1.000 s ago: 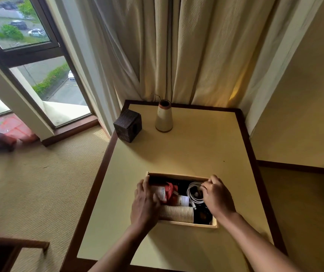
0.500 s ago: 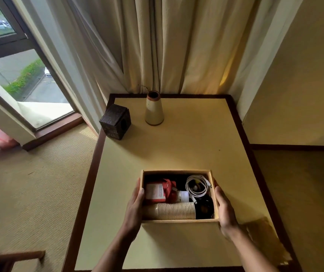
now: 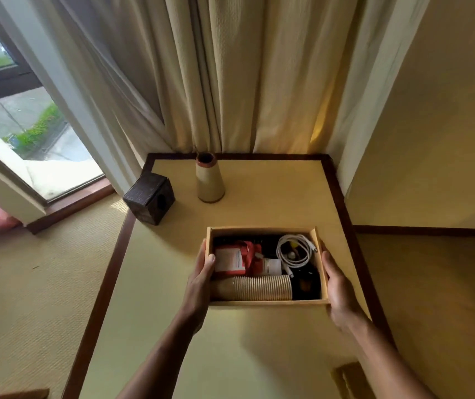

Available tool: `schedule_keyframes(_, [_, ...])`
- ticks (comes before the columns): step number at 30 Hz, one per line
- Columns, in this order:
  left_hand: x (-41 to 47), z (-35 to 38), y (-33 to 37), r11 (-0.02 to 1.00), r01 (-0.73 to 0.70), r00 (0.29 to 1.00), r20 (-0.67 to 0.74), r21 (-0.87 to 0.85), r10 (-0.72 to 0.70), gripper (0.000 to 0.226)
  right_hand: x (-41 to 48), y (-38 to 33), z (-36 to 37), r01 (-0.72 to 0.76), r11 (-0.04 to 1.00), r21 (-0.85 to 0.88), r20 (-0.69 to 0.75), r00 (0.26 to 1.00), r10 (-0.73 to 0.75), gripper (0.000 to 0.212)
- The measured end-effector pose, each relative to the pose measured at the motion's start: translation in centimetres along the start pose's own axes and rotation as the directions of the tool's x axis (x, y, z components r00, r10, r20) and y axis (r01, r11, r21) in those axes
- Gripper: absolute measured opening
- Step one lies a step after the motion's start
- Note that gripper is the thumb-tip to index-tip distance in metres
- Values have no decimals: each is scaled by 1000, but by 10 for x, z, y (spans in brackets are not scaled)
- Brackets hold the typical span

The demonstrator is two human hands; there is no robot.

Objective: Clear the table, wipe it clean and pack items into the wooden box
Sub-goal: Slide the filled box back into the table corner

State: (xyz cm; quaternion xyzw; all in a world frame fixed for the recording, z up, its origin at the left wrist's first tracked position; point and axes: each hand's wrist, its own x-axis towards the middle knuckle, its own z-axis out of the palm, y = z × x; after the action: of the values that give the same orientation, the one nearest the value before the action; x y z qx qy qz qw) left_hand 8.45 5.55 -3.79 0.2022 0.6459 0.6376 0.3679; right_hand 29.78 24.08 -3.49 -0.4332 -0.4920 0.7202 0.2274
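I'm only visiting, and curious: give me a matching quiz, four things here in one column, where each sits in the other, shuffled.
1 white cable
2 paper cup stack
3 vase
4 dark cube

A at the table's left edge
B lying along the wooden box's near wall
C upright by the curtain
D coiled in the wooden box's far right corner

Pairs: 1-D, 2-B, 3-C, 4-A.

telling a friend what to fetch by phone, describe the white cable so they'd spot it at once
At the tan, dark-bordered table, find the open wooden box. In its far right corner lies the white cable, coiled in loose loops. It is the only white cord there, right of a red pack and beyond the ribbed paper cups.
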Motion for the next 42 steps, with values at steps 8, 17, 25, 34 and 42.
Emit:
schedule_keyframes(8, [138,86,43,999,4,1000,26,-52,-3,43,145,-82,-48,-29,999,33,-67,997,31,93])
schedule_keyframes(17, [272,138,41,1000,17,999,31,2,-17,25,289,-103,-79,-28,998,60,-39,999,31,94])
schedule_keyframes(25, [311,148,23,998,59,998,19,7,-59,23,339,-82,-94,-46,999,-16,-81,996,44,87])
schedule_keyframes(34, [268,105,18,927,39,728,-646,373,229,45,266,-93,-5,272,275,-922,40,774,-632,49])
schedule_keyframes(42, [301,26,25,857,134,811,-552,498,193,85,251,-47,45,373,-137,-918,392,795,-464,69])
